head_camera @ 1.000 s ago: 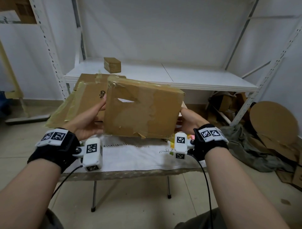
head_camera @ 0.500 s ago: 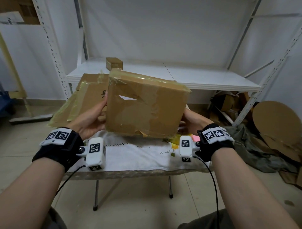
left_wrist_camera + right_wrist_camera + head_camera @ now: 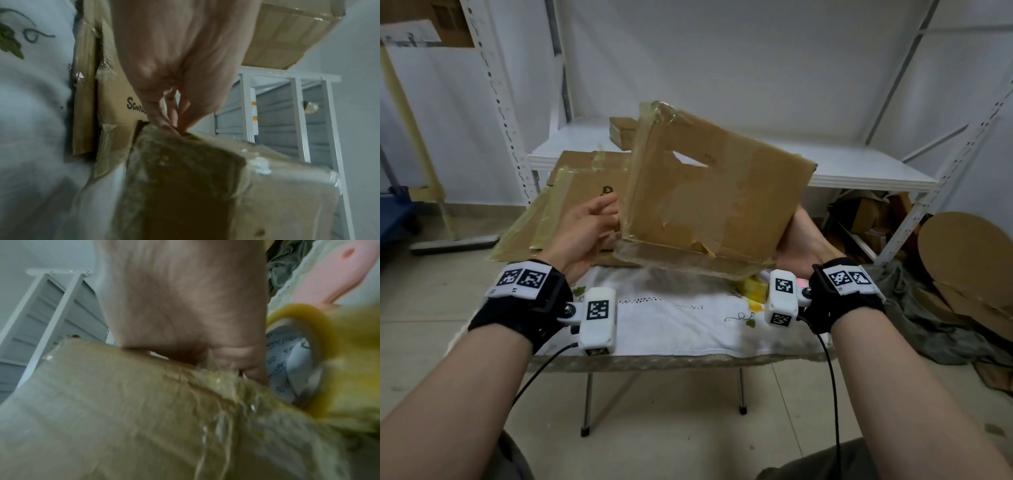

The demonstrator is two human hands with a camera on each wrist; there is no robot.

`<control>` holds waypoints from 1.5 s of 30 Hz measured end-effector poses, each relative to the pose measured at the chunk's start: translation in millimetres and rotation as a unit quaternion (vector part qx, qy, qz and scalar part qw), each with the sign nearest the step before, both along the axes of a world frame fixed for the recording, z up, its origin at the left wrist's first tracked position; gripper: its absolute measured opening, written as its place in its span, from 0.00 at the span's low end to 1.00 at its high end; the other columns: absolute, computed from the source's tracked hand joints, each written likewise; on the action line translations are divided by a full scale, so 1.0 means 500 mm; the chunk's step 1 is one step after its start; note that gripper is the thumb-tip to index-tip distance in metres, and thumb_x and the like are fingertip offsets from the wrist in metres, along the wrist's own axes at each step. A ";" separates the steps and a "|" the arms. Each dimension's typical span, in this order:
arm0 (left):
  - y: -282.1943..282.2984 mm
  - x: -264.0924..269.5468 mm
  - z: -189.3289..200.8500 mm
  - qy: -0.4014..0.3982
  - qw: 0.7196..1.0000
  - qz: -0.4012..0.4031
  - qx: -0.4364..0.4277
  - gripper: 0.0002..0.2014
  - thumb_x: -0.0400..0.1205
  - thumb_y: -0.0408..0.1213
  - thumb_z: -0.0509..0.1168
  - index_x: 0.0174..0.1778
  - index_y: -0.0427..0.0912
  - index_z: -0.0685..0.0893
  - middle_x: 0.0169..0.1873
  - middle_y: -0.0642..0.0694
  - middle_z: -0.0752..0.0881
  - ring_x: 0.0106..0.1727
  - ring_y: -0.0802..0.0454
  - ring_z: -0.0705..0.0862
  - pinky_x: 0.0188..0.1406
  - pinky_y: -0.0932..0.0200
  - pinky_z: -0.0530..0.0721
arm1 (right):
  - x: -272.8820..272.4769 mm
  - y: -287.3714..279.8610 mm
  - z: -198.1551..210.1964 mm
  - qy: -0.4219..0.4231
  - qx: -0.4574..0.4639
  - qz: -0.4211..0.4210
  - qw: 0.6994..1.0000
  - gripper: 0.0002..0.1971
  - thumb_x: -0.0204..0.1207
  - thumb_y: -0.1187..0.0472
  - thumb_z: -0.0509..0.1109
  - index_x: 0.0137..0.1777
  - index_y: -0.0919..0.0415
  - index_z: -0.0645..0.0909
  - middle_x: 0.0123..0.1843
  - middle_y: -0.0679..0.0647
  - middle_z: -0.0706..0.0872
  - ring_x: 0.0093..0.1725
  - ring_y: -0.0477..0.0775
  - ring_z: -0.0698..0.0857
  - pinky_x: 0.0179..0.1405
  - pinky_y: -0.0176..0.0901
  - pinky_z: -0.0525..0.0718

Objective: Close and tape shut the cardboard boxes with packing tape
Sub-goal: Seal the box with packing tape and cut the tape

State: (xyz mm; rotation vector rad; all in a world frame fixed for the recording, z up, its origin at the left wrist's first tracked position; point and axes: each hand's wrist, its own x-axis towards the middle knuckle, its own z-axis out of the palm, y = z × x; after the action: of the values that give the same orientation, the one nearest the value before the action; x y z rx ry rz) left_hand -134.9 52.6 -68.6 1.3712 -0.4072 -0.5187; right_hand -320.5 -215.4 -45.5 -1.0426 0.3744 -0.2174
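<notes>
I hold a taped brown cardboard box (image 3: 709, 198) tilted in the air above the table, its left top corner raised. It has a torn slot in the near face and wrinkled clear tape along its edges. My left hand (image 3: 589, 226) lies with straight fingers against the box's lower left side; the left wrist view shows its fingertips (image 3: 170, 126) touching the box's (image 3: 185, 178) corner. At the lower right corner my right hand (image 3: 801, 243) grips the box (image 3: 123, 402), fingers hidden behind it. A yellow tape roll (image 3: 750, 286) (image 3: 296, 353) lies on the table under the box.
Flattened taped cardboard (image 3: 582, 192) lies at the back left of the cloth-covered folding table (image 3: 688, 329). A small box (image 3: 621, 132) stands on the white shelf (image 3: 859, 168) behind. Cardboard scraps and a round cardboard piece (image 3: 969, 260) lie on the floor at right. A pink object (image 3: 329, 279) rests near the tape.
The box has been lifted higher and tipped, its left side rising. My left hand has opened and slipped down to the lower left edge; the right hand stays under the right corner.
</notes>
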 end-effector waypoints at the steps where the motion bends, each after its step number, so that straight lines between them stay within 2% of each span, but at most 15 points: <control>1: -0.005 -0.001 0.000 -0.021 1.000 -0.003 0.007 0.24 0.84 0.24 0.60 0.75 0.47 0.79 0.62 0.45 0.89 0.53 0.49 0.88 0.44 0.60 0.90 | 0.002 -0.001 -0.001 -0.013 0.024 -0.008 1.000 0.24 0.84 0.39 0.63 0.68 0.54 0.86 0.69 0.59 0.88 0.66 0.63 0.88 0.67 0.66 0.83; 5: -0.009 -0.009 0.011 -0.058 0.998 0.016 0.007 0.20 0.82 0.37 0.71 0.68 0.59 0.84 0.65 0.52 0.87 0.65 0.50 0.87 0.64 0.48 0.83 | 0.005 0.005 0.008 -0.032 0.064 -0.028 0.997 0.25 0.82 0.36 0.65 0.63 0.56 0.89 0.67 0.58 0.89 0.64 0.62 0.89 0.68 0.65 0.83; 8: -0.008 -0.014 0.019 -0.058 0.998 0.010 -0.031 0.20 0.83 0.37 0.70 0.71 0.55 0.79 0.66 0.49 0.86 0.67 0.46 0.85 0.70 0.44 0.80 | 0.005 0.012 0.020 -0.032 0.079 -0.017 0.996 0.31 0.80 0.31 0.63 0.63 0.55 0.91 0.68 0.58 0.89 0.65 0.61 0.89 0.68 0.62 0.84; 14: -0.025 -0.041 0.051 -0.081 0.989 0.056 -0.115 0.20 0.83 0.36 0.67 0.72 0.48 0.75 0.60 0.42 0.88 0.51 0.46 0.89 0.46 0.54 0.89 | 0.023 0.008 0.012 -0.025 0.048 -0.018 0.998 0.45 0.76 0.20 0.53 0.77 0.54 0.80 0.73 0.63 0.85 0.71 0.64 0.84 0.70 0.64 0.82; 17: -0.034 -0.055 0.085 -0.071 0.987 0.047 -0.135 0.06 0.86 0.40 0.60 0.51 0.43 0.81 0.44 0.46 0.85 0.42 0.52 0.84 0.32 0.61 0.85 | 0.036 -0.008 0.008 0.010 -0.017 -0.062 0.998 0.46 0.75 0.18 0.51 0.75 0.53 0.82 0.70 0.62 0.87 0.73 0.66 0.83 0.76 0.65 0.77; 19: -0.043 -0.060 0.110 -0.063 0.988 0.054 -0.133 0.10 0.82 0.46 0.59 0.41 0.45 0.81 0.38 0.47 0.84 0.43 0.51 0.83 0.36 0.58 0.86 | 0.042 -0.023 0.005 -0.010 -0.040 -0.106 0.993 0.38 0.82 0.25 0.52 0.75 0.53 0.81 0.68 0.62 0.88 0.71 0.66 0.84 0.74 0.64 0.80; 23: -0.062 -0.057 0.158 -0.049 0.995 -0.015 -0.081 0.38 0.78 0.71 0.51 0.63 0.42 0.87 0.59 0.38 0.89 0.64 0.38 0.85 0.67 0.36 0.80 | 0.044 -0.047 0.002 -0.061 -0.080 -0.164 0.981 0.24 0.90 0.41 0.54 0.85 0.39 0.61 0.67 0.53 0.85 0.67 0.59 0.86 0.70 0.63 0.82; 26: -0.089 -0.054 0.195 -0.031 0.994 -0.084 -0.055 0.45 0.73 0.81 0.45 0.67 0.51 0.87 0.63 0.40 0.88 0.67 0.34 0.84 0.66 0.26 0.76 | 0.046 -0.062 0.001 -0.036 -0.101 -0.134 0.985 0.29 0.85 0.37 0.60 0.83 0.45 0.69 0.72 0.58 0.85 0.69 0.62 0.87 0.67 0.64 0.86; 28: -0.110 -0.051 0.213 -0.005 0.992 -0.109 -0.055 0.50 0.71 0.83 0.45 0.70 0.46 0.85 0.61 0.37 0.89 0.66 0.29 0.83 0.65 0.22 0.76 | 0.048 -0.067 -0.002 -0.034 -0.096 -0.121 0.987 0.32 0.82 0.36 0.64 0.80 0.52 0.71 0.74 0.62 0.83 0.66 0.63 0.88 0.56 0.58 0.90; 30: -0.136 -0.051 0.227 0.008 0.990 -0.130 -0.055 0.53 0.71 0.83 0.46 0.69 0.39 0.84 0.58 0.33 0.88 0.66 0.27 0.83 0.62 0.21 0.78 | 0.054 -0.073 0.004 -0.051 -0.103 -0.136 0.984 0.27 0.84 0.41 0.65 0.78 0.47 0.64 0.76 0.61 0.81 0.61 0.62 0.89 0.45 0.54 0.91; 33: -0.180 -0.055 0.233 0.006 0.988 -0.148 -0.045 0.51 0.72 0.82 0.45 0.64 0.39 0.87 0.58 0.33 0.89 0.62 0.29 0.86 0.57 0.22 0.81 | 0.061 -0.091 -0.001 -0.034 -0.102 -0.136 0.985 0.27 0.88 0.45 0.61 0.85 0.44 0.64 0.75 0.56 0.82 0.58 0.57 0.89 0.37 0.47 0.90; 35: -0.207 -0.051 0.221 0.016 0.989 -0.142 -0.025 0.51 0.71 0.84 0.42 0.58 0.41 0.89 0.52 0.38 0.91 0.55 0.35 0.90 0.58 0.23 0.82 | 0.062 -0.098 -0.008 0.001 -0.077 -0.109 0.991 0.26 0.84 0.41 0.63 0.79 0.51 0.76 0.66 0.57 0.88 0.55 0.57 0.90 0.44 0.50 0.90; 38: -0.248 -0.039 0.190 0.028 0.992 -0.117 0.036 0.56 0.69 0.84 0.37 0.68 0.40 0.84 0.63 0.37 0.88 0.61 0.38 0.89 0.60 0.30 0.85 | 0.059 -0.100 -0.007 -0.004 -0.059 -0.125 0.990 0.17 0.86 0.45 0.63 0.61 0.53 0.87 0.48 0.54 0.90 0.41 0.51 0.90 0.46 0.50 0.90; 42: -0.296 -0.045 0.147 -0.058 0.976 -0.143 0.156 0.48 0.72 0.83 0.41 0.77 0.55 0.77 0.72 0.53 0.80 0.66 0.43 0.84 0.61 0.40 0.86 | 0.060 -0.108 -0.010 -0.026 -0.008 -0.159 0.987 0.08 0.87 0.53 0.66 0.60 0.51 0.84 0.57 0.57 0.84 0.52 0.56 0.87 0.47 0.51 0.92; 45: -0.326 -0.064 0.120 -0.089 0.968 -0.148 0.180 0.35 0.78 0.76 0.52 0.78 0.62 0.69 0.67 0.62 0.76 0.68 0.47 0.79 0.66 0.43 0.83 | 0.078 -0.114 -0.026 0.007 0.054 -0.187 0.981 0.15 0.85 0.45 0.67 0.63 0.53 0.81 0.62 0.61 0.81 0.59 0.64 0.82 0.44 0.54 0.93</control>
State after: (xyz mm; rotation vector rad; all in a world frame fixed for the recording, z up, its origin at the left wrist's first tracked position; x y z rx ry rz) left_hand -166.9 -110.2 -8.7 1.7249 -0.6967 -0.7450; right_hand -281.7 -272.4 -58.6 -0.8611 0.5893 -0.5211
